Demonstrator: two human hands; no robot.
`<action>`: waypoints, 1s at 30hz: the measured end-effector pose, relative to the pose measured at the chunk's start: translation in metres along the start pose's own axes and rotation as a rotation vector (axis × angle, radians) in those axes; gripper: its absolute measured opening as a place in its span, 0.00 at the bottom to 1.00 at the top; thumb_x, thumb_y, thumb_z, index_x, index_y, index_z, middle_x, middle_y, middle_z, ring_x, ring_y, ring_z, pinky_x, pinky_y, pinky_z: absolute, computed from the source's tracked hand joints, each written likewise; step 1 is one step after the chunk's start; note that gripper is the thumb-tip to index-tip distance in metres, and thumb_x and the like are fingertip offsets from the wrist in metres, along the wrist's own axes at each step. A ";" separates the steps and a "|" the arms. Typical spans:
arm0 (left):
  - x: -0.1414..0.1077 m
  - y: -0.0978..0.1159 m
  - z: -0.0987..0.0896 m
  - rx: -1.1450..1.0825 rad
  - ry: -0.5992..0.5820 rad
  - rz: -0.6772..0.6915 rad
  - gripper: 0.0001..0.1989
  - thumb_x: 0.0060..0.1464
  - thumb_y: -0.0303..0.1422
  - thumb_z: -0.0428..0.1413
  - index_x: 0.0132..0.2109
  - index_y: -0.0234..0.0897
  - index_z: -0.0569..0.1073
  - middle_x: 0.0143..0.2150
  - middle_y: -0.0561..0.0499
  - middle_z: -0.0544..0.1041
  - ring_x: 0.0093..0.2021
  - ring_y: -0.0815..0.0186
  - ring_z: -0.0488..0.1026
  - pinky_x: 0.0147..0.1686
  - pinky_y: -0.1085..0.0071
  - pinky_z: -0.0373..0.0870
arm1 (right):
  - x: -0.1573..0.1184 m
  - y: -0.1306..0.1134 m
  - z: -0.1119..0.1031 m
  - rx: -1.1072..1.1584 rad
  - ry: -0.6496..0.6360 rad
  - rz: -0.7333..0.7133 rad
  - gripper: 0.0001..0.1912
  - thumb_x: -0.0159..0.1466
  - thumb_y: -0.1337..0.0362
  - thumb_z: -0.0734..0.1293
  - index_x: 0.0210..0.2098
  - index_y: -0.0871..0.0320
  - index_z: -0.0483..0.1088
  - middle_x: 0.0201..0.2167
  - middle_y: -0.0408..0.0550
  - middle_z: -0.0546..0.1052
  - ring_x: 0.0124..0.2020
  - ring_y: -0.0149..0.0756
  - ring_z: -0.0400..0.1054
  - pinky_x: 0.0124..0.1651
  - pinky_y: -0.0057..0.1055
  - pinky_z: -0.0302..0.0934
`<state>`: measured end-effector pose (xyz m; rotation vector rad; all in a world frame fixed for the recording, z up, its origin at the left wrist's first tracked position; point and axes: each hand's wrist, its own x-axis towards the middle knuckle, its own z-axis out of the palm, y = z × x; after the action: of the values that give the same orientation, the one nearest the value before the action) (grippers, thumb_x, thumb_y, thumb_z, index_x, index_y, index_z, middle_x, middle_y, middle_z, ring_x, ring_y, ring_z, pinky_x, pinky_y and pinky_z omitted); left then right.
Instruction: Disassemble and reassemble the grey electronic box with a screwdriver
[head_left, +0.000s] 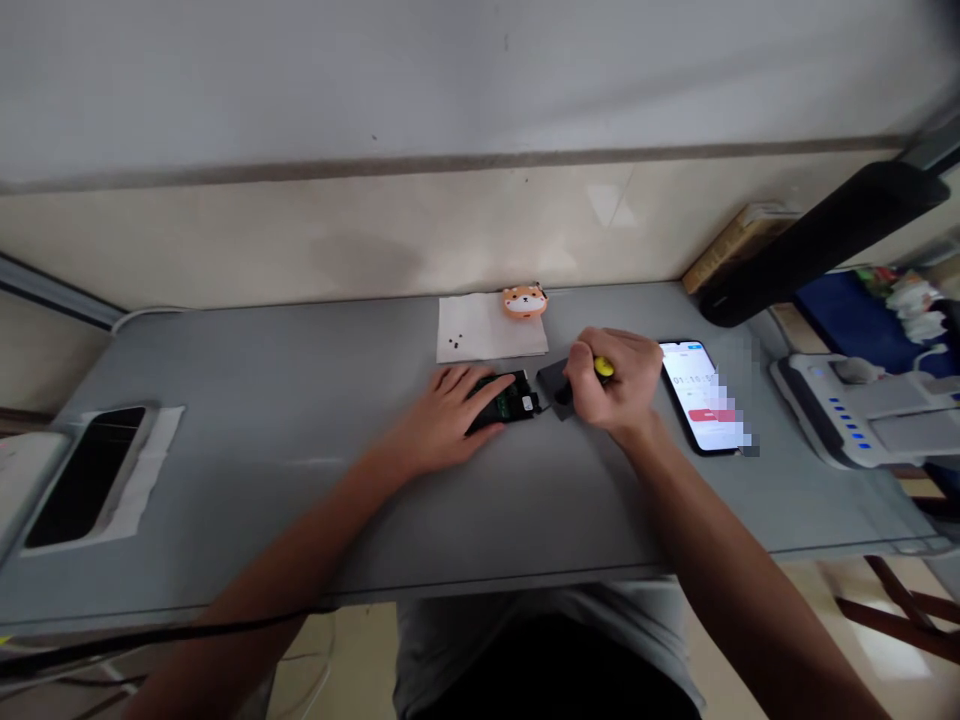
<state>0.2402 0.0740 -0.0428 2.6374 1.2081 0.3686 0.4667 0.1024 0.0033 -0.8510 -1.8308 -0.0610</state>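
On the grey table, my left hand (454,420) rests with its fingers spread over a dark device with exposed green circuitry (519,400). To the right of it, my right hand (615,380) is wrapped round a dark screwdriver with a yellow end (603,368), whose shaft points left toward the device's right edge. Under that hand's left side lies a dark grey flat piece (553,378), partly hidden. Several tiny dark screws (455,341) sit on a white paper (480,330) behind the device. An orange animal-faced case (524,301) rests at that paper's right side.
A lit phone (701,395) lies right of my right hand. Farther right are a power strip (832,410), a black cylinder (821,245) and a box (739,240). A dark phone (88,475) lies on paper at the far left. The wall (300,240) borders the table's back.
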 end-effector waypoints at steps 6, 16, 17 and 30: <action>0.008 0.010 -0.002 -0.015 0.046 -0.061 0.30 0.66 0.41 0.56 0.71 0.40 0.62 0.65 0.40 0.72 0.65 0.49 0.67 0.66 0.50 0.62 | 0.002 0.005 -0.005 0.060 0.052 0.130 0.19 0.64 0.70 0.60 0.18 0.54 0.54 0.12 0.37 0.58 0.15 0.27 0.52 0.23 0.30 0.47; 0.018 0.008 0.001 -0.160 0.063 -0.155 0.31 0.60 0.37 0.64 0.68 0.47 0.66 0.65 0.46 0.75 0.65 0.51 0.71 0.68 0.50 0.62 | 0.000 0.017 0.002 0.212 0.307 0.482 0.19 0.64 0.65 0.60 0.17 0.54 0.59 0.13 0.37 0.59 0.16 0.27 0.54 0.23 0.29 0.48; 0.017 0.005 -0.002 -0.189 0.047 -0.143 0.32 0.60 0.35 0.64 0.68 0.49 0.66 0.66 0.46 0.75 0.65 0.52 0.70 0.68 0.50 0.62 | 0.000 0.018 0.002 0.228 0.331 0.505 0.19 0.64 0.65 0.59 0.17 0.54 0.60 0.14 0.37 0.58 0.17 0.28 0.54 0.23 0.29 0.49; -0.015 0.011 -0.035 -0.260 -0.177 -0.057 0.26 0.66 0.36 0.55 0.69 0.49 0.66 0.67 0.47 0.72 0.70 0.50 0.62 0.70 0.49 0.61 | -0.005 0.004 0.013 0.257 0.219 0.387 0.19 0.66 0.63 0.58 0.19 0.54 0.55 0.15 0.37 0.56 0.18 0.26 0.51 0.25 0.29 0.48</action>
<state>0.2271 0.0587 -0.0083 2.3540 1.0962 0.2566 0.4591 0.1080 -0.0078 -0.9586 -1.4096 0.3091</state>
